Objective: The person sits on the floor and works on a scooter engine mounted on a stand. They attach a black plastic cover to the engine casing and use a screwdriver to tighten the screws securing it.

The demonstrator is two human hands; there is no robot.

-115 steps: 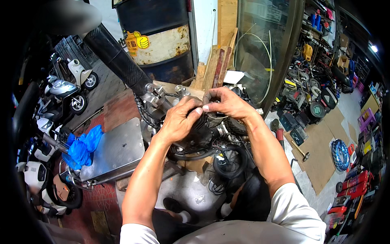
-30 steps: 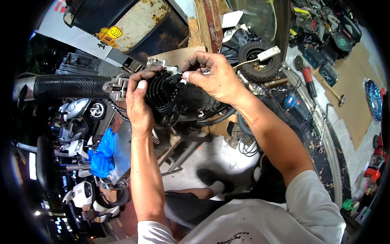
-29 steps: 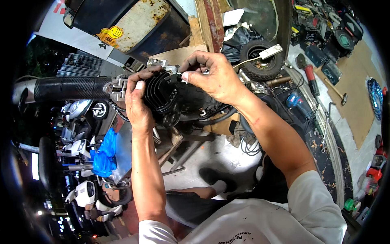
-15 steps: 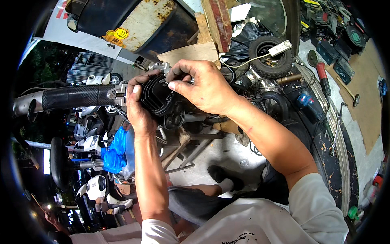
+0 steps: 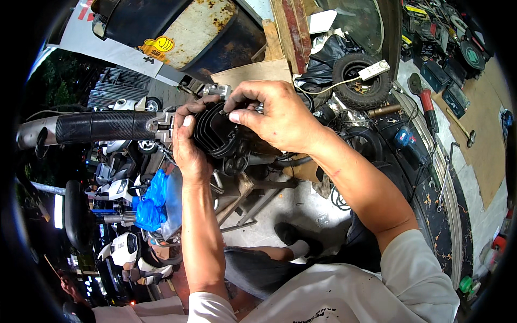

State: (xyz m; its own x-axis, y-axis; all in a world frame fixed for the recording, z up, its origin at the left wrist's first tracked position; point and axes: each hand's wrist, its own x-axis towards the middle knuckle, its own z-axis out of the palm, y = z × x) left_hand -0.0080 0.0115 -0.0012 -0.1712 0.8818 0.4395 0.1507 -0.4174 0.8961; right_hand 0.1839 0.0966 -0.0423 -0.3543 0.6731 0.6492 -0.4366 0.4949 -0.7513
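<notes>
One black, boxy part (image 5: 211, 133) with thin parallel fins is sitting right of a black, woven-textured tube (image 5: 105, 127). The left hand (image 5: 191, 148) is gripping its side; the right hand (image 5: 272, 116) is hovering over the fins, thumb near forefinger (whether pinching anything, one cannot tell).

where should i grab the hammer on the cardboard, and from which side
Probably the wooden handle, from the left, fingers closing across it: it is slim and straight, lies slanting on the cardboard, and the dark head sits at its right end.
</notes>
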